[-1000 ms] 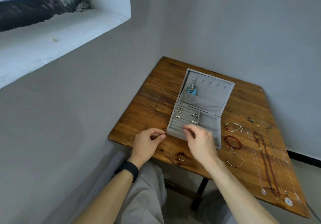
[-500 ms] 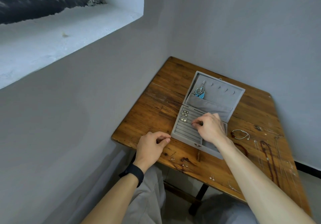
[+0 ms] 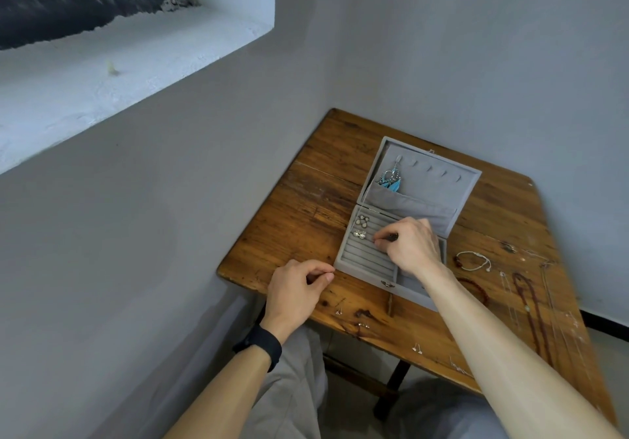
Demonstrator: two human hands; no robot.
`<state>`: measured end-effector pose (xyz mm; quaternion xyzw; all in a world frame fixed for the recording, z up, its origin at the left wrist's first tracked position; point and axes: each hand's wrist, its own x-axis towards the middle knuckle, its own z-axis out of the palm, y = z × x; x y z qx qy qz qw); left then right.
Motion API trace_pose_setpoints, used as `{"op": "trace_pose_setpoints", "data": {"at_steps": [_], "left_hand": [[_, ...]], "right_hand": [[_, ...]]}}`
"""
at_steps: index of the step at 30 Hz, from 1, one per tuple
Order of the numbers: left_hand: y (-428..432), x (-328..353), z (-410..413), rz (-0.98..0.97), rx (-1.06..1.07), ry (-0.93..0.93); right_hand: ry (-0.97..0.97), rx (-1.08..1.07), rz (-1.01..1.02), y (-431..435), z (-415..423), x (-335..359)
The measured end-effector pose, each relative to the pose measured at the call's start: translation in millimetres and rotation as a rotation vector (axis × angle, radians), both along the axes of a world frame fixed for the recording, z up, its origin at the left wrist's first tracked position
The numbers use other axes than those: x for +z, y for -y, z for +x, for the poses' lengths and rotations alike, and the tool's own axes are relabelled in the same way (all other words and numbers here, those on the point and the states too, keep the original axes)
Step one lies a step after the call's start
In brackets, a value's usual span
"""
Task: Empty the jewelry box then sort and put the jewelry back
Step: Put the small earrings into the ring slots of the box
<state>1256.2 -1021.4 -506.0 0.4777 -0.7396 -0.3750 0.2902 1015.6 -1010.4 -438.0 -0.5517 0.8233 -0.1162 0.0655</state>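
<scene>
right hand (image 3: 413,246) grip: narrow pinch on a stud (image 3: 374,241), now over the ring rolls (image 3: 360,255) of the jewelry box (image 3: 360,272), up from the box's front edge | left hand (image 3: 299,285) grip: curled at box front-left corner, unmoved, contents can't tell | refill underway: earrings (image 3: 360,223) seated box back-left; studs (image 3: 363,325) on desk (image 3: 299,220) in front of box, bracelets (image 3: 473,260) and necklaces (image 3: 534,305) right of box not yet in.
</scene>
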Motion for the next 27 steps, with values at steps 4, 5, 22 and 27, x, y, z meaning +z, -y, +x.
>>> {"op": "trace_pose_setpoints", "data": {"at_steps": [4, 5, 22, 27], "left_hand": [[1.0, 0.3, -0.6, 0.002, -0.008, -0.013], [0.9, 0.6, -0.5, 0.001, -0.01, -0.011], [41.4, 71.2, -38.4, 0.017, -0.28, 0.076], [62.1, 93.2, -83.9, -0.144, -0.42, 0.345]], "right_hand": [[-0.022, -0.013, -0.03, -0.6, 0.4, -1.9], [-0.032, -0.009, -0.032, -1.7, 0.6, -3.5], [-0.034, -0.121, -0.158, -117.2, -8.7, -43.0], [0.0, -0.13, -0.198, -118.4, -5.9, -50.5]]}}
